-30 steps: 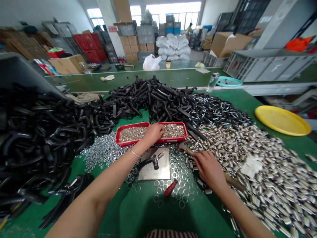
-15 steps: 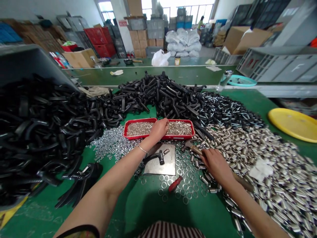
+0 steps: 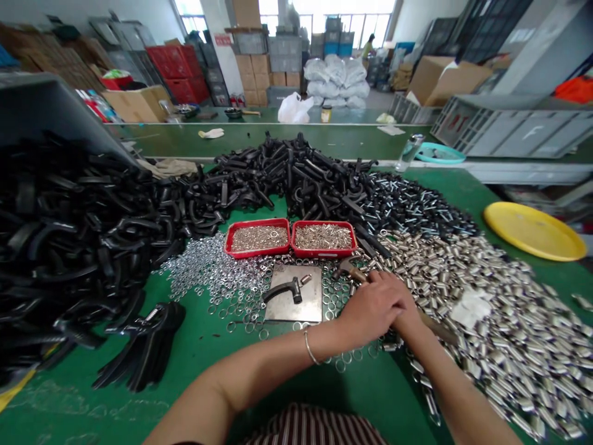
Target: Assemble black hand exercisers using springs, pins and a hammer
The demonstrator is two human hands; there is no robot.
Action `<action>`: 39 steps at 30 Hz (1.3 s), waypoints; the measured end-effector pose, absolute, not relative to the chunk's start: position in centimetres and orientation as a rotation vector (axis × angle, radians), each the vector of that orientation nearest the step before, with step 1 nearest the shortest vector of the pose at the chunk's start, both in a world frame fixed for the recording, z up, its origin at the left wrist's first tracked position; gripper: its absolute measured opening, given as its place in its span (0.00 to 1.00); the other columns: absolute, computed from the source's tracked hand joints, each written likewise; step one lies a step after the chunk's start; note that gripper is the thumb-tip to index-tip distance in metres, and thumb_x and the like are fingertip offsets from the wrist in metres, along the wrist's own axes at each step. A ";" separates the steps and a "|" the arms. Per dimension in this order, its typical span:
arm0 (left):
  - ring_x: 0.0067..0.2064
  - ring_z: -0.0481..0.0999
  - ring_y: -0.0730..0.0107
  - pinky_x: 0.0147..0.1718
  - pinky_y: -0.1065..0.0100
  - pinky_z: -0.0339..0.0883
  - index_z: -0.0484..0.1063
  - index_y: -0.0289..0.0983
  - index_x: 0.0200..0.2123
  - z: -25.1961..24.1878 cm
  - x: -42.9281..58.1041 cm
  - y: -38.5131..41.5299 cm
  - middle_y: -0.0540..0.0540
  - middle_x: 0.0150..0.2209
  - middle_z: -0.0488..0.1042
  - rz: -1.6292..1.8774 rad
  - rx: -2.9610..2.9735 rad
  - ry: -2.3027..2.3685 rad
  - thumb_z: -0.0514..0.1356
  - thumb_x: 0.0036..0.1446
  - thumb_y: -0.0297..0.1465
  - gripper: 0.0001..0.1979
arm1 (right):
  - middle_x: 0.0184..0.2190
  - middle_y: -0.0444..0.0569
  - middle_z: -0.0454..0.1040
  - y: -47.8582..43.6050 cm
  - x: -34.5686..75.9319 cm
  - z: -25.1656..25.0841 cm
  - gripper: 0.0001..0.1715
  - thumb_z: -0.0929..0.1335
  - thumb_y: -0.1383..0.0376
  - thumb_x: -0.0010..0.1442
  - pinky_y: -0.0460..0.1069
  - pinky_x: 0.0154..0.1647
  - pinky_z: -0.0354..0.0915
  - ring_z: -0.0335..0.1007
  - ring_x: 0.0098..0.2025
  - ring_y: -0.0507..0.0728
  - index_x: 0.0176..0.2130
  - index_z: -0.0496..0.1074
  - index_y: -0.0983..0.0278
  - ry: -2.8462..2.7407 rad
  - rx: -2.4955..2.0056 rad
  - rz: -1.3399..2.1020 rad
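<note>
My left hand (image 3: 368,315) reaches across to the right and lies against my right hand, its fingers curled; whatever they may hold is hidden. Behind it, my right hand (image 3: 393,285) is closed over the wooden handle of a hammer (image 3: 346,267), which rests among metal parts. On a metal plate (image 3: 309,309) lies a black curved handle-like part (image 3: 283,288), with a small silvery cylinder (image 3: 306,279) beside its end. Two red trays, a left tray (image 3: 257,252) and a right tray (image 3: 324,252), hold small metal pieces behind the plate.
Black curved parts (image 3: 296,167) are heaped at the back and left. Silvery cylinders (image 3: 523,321) cover the right side, with black pieces with metal pins (image 3: 417,201) behind. Rings (image 3: 245,312) lie around the plate. A yellow lid (image 3: 532,232) sits at far right.
My left hand has left the red trays and come back and right, over to my right hand. The right hand stays at the hammer. The view has shifted slightly.
</note>
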State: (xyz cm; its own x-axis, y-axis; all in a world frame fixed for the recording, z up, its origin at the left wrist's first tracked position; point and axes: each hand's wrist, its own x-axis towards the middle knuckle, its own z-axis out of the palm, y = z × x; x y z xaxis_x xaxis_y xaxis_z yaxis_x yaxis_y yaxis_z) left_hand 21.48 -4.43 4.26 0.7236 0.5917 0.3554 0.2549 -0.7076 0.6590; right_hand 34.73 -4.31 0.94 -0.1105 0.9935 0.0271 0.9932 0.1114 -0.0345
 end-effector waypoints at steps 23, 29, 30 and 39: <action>0.38 0.76 0.65 0.42 0.65 0.67 0.76 0.36 0.31 0.3 2.6 2.6 0.47 0.34 0.77 0.730 1.887 1.459 0.62 0.58 0.31 0.06 | 0.30 0.48 0.75 -3.8 34.8 5.8 0.15 0.61 0.52 0.68 0.48 0.27 0.57 0.71 0.29 0.58 0.42 0.65 0.60 -2.175 -1.900 0.546; 0.43 0.74 0.61 0.46 0.60 0.65 0.74 0.36 0.33 1.4 2.7 2.2 0.43 0.36 0.75 0.577 2.390 1.372 0.57 0.64 0.32 0.09 | 0.34 0.49 0.77 -4.7 31.8 5.1 0.11 0.61 0.56 0.69 0.48 0.29 0.60 0.74 0.31 0.57 0.44 0.66 0.59 -2.211 -1.708 0.628; 0.45 0.73 0.59 0.48 0.58 0.64 0.74 0.35 0.34 1.6 2.7 2.0 0.42 0.37 0.75 0.524 2.501 1.311 0.56 0.65 0.32 0.10 | 0.35 0.49 0.78 -4.6 31.3 4.8 0.11 0.61 0.56 0.69 0.48 0.29 0.60 0.74 0.31 0.57 0.45 0.66 0.59 -2.229 -1.709 0.609; 0.55 0.69 0.45 0.56 0.47 0.60 0.48 0.35 0.68 0.9 1.7 -0.5 0.37 0.52 0.71 0.510 2.392 1.407 0.70 0.49 0.44 0.51 | 0.50 0.55 0.76 -5.1 27.3 7.6 0.20 0.58 0.56 0.71 0.52 0.42 0.67 0.76 0.46 0.61 0.58 0.64 0.60 -2.094 -1.488 0.462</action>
State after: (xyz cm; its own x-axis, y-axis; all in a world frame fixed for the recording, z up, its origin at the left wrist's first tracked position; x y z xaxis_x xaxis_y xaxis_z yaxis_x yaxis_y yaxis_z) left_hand 1.66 -0.52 0.93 0.4517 0.8808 0.1421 0.7670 -0.4647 0.4425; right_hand 27.25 -5.14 7.56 -0.2568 0.9413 0.2189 0.7616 0.3366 -0.5538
